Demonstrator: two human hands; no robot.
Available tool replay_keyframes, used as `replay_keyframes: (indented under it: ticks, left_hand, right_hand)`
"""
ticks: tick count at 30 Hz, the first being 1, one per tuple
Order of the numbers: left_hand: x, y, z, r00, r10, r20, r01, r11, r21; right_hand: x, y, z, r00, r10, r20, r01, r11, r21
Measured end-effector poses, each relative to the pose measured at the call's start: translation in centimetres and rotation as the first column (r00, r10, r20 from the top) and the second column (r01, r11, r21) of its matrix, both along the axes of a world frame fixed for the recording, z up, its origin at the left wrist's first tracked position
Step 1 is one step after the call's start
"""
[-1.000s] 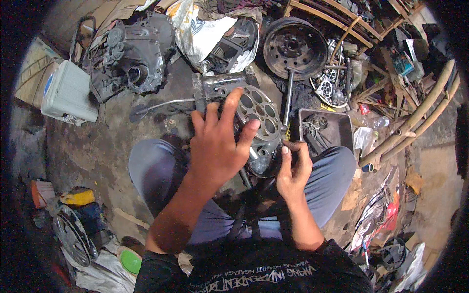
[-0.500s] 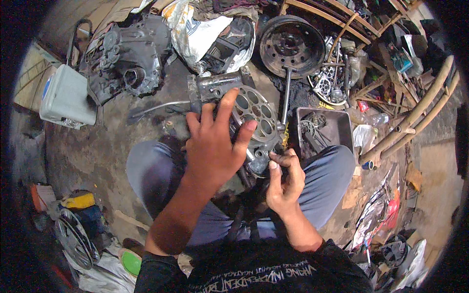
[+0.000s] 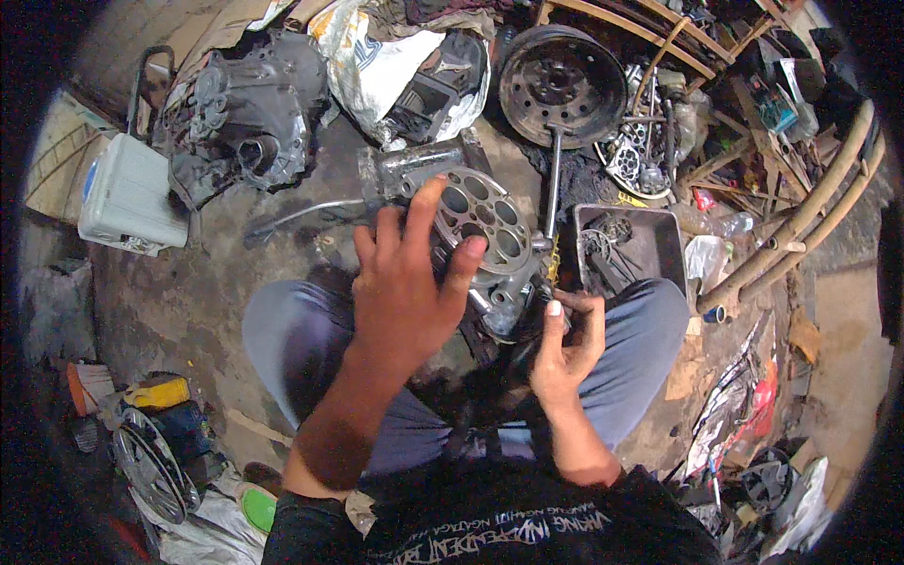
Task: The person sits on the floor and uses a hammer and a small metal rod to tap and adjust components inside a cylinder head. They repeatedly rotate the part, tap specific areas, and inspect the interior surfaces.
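A metal assembly with a round plate (image 3: 507,218) full of large holes lies between my bent legs. My left hand (image 3: 400,294) grips its left side, the index finger at the upper rim and the thumb on the plate's lower left part. Below the plate is a dull grey housing (image 3: 496,310). At its lower right, my right hand (image 3: 565,353) has thumb and forefinger closed around a small dark piece, too hidden to name. A chrome bar (image 3: 554,179) stands just right of the plate, and a steel block (image 3: 444,154) sits behind it.
A gearbox casing (image 3: 247,118) and grey case (image 3: 134,193) are at left; a white sack (image 3: 353,66), steel wheel (image 3: 562,88) and more castings (image 3: 638,160) behind; a metal tray (image 3: 626,264), bamboo poles (image 3: 819,217) and scrap at right; hubcaps (image 3: 151,461) lower left.
The plate and my left hand have shifted slightly leftward. My right hand went left toward the housing, then back right, still pinched at its lower right.
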State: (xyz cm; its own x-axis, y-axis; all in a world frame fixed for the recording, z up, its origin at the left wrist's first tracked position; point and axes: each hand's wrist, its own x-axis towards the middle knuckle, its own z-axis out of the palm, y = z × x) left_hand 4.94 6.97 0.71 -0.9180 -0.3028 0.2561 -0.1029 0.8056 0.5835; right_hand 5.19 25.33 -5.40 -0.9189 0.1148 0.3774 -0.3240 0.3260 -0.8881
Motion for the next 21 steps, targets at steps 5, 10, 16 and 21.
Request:
replay_keyframes:
  ticks: [5, 10, 16, 21]
  left_hand:
    - [-0.1, -0.2, 0.2, 1.0, -0.023, -0.007, 0.023, 1.0, -0.002]
    - [0.0, -0.8, -0.7, 0.999, -0.034, -0.028, 0.035, 0.999, 0.004]
    - [0.2, -1.1, -1.4, 0.995, -0.056, -0.083, 0.055, 0.998, -0.021]
    - [0.6, -1.7, -1.9, 0.986, -0.091, -0.137, 0.099, 0.994, 0.051]
  right_hand:
    - [-1.8, -0.7, -0.5, 0.999, 0.036, 0.023, -0.036, 0.999, 0.014]
    - [-0.7, -1.5, 0.4, 0.958, 0.207, -0.2, -0.195, 0.978, 0.079]
    - [-0.8, -1.4, -0.1, 0.977, 0.154, -0.148, -0.147, 0.987, 0.062]
    - [0.6, -1.7, -0.7, 0.961, 0.209, -0.183, -0.202, 0.978, 0.053]
